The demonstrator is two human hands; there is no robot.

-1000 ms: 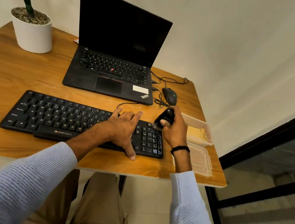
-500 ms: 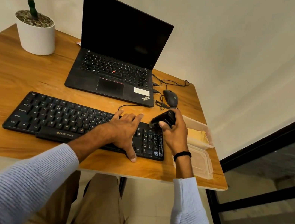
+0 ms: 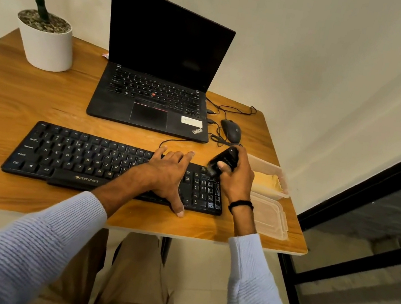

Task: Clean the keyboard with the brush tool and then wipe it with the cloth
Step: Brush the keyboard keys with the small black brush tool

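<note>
Brushing step under way: right hand (image 3: 236, 179) gripping black brush tool (image 3: 224, 162) at Zebronics keyboard (image 3: 85, 158) numpad, centre-right of frame; left hand (image 3: 166, 172) lying open, flat, steadying keys. Next, likely: sweeping leftward across remaining rows.

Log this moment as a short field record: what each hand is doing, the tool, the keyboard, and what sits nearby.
left hand: flat on the black external keyboard, steadying it
right hand: gripping the black brush tool
tool position: bristle end at the keyboard's right number-pad corner
cloth: yellow, in the clear plastic container right of the keyboard
container lid: off, on the wooden desk
behind: open black laptop, black mouse
</note>
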